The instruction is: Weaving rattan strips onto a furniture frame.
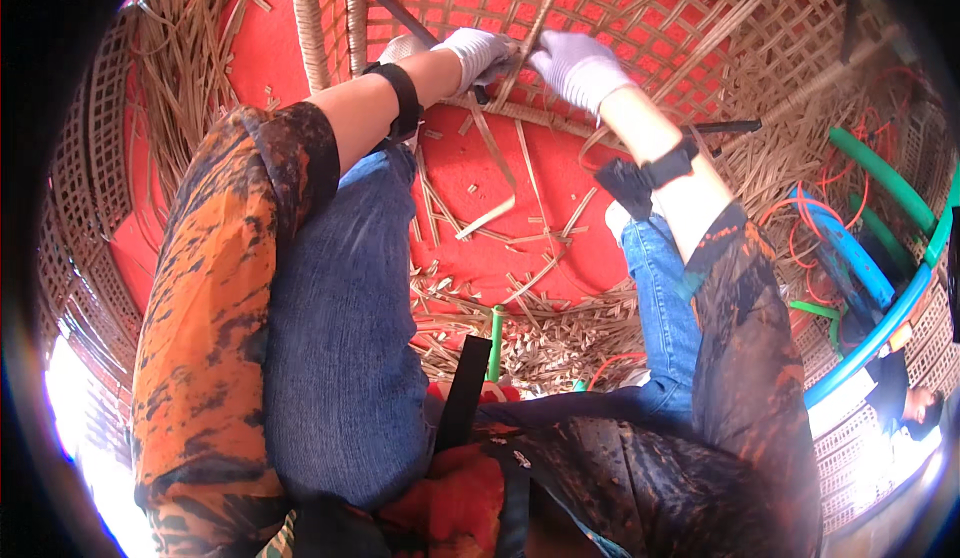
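An openwork wicker panel [640, 28] of tan woven strips stands before me, with a wrapped rod [548, 3] running down it between my hands. My left hand [474, 58], in a pale knit glove, is closed at the left side of this rod. A small dark piece shows just beneath it, too small to name. Just right of the rod is my right hand [582, 66], gloved too, its fingers pinched together toward the left. What either hand grips is hidden. A loose flat strip [492, 153] hangs below my left hand.
Cut strips lie scattered over the red floor [470, 258], with a thick bundle of strips [185, 58] at upper left. Wrapped upright posts [308, 18] stand left of the panel. Green tubes [885, 173], a blue tube [850, 248] and orange cords are at right. A person [905, 403] shows at far right.
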A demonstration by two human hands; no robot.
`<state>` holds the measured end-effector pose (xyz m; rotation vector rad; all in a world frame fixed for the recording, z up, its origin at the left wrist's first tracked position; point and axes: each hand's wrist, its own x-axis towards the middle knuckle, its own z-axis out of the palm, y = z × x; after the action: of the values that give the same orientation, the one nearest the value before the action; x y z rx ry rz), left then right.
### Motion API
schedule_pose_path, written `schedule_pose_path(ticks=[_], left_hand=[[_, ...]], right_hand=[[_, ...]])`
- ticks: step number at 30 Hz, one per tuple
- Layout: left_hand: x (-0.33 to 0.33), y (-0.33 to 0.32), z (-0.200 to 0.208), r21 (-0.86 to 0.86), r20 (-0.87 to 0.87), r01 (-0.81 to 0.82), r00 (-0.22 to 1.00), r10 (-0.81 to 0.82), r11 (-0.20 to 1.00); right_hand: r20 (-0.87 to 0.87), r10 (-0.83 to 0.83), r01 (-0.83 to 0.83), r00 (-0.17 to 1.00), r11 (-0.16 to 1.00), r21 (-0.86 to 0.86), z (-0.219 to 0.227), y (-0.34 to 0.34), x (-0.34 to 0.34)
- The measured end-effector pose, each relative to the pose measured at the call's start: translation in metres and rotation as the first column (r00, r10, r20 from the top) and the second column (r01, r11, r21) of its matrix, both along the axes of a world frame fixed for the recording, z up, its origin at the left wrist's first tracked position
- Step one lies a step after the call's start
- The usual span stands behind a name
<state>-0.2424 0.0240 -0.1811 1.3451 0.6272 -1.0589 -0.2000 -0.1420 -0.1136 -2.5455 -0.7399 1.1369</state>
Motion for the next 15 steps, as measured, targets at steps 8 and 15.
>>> schedule_pose_path(ticks=[8, 15], left_hand=[[0.009, 0.008, 0.012, 0.335, 0.384, 0.397, 0.770, -0.509, 0.854], [-0.007, -0.025, 0.051, 0.674, 0.417, 0.225, 0.671, -0.614, 0.704]], right_hand=[[-0.507, 0.255, -0.224, 0.823, 0.967, 0.122, 0.117, -0.022, -0.169], [-0.751, 0.599, -0.427, 0.278, 0.778, 0.462, 0.167, 0.005, -0.199]])
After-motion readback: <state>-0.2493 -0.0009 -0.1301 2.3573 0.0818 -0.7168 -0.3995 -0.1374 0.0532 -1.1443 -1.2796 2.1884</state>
